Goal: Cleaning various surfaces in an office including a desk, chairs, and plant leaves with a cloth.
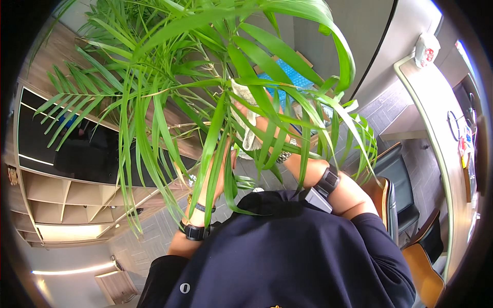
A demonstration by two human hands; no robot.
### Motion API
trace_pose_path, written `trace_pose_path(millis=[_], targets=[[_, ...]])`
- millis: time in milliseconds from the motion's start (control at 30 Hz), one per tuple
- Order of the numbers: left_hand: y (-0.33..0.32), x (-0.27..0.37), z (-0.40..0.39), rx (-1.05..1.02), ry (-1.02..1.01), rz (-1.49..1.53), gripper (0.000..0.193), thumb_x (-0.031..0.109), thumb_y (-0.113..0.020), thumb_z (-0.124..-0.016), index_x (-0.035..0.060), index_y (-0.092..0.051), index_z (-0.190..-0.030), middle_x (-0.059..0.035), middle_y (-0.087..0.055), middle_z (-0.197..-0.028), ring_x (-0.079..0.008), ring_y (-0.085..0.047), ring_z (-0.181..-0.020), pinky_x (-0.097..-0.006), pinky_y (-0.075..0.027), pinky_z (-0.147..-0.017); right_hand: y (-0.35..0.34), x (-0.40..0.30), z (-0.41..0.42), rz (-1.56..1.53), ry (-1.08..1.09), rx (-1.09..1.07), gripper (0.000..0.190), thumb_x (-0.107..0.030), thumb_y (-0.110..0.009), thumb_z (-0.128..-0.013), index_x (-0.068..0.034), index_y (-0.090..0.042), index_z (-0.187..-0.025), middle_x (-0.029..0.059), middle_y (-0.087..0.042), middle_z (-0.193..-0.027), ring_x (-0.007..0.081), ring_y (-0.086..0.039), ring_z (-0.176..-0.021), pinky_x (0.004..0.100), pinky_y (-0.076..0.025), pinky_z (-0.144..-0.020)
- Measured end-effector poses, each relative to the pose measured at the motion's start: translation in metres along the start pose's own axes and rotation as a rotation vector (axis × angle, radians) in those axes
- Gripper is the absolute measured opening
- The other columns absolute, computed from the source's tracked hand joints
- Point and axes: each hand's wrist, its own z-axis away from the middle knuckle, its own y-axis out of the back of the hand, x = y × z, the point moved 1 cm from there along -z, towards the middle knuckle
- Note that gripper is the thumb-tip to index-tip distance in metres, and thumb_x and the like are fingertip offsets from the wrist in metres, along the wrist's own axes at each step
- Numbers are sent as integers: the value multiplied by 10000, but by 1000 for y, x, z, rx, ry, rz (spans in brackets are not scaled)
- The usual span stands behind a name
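Observation:
A tall palm plant spreads long green leaflets in front of me, a few with brown tips. My right hand is closed on a white cloth among the fronds, near the middle of the plant. Part of the cloth hangs down below the fingers. Lower and to the left, my left hand is raised among the leaves near a stem. Leaflets cover most of its fingers, so whether it grips a leaf cannot be made out. The pot is hidden from view.
Behind the leaves, blue bubble wrap lies in a cardboard box. A long counter curves along the right, bearing a white bag. Black-and-wood chairs stand beside it. On the left is a wooden shelf unit with a dark glossy panel.

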Motion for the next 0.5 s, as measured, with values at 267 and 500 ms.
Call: trace_pose_path(millis=[267,500], targets=[[4,8,-1,37,-24,37,375,168,-563,-986,38,-536,-1336,-108,-607,-732,-191,-609,-645,-347,-484,-579,-5,-6,3,-34,10,-39,418,-174,-712,-868,-75,-610,-1261,99,-640,-1207,219,-608,-1092,370,-484,-952],[0,17,-11,-33,-63,19,349,144,-544,-997,9,-533,-1319,-91,-608,-726,-189,-598,-647,-329,-477,-595,-10,-16,-5,-26,94,-38,429,-195,-706,-883,-78,-600,-1282,84,-640,-1213,197,-606,-1101,360,-484,-960]])
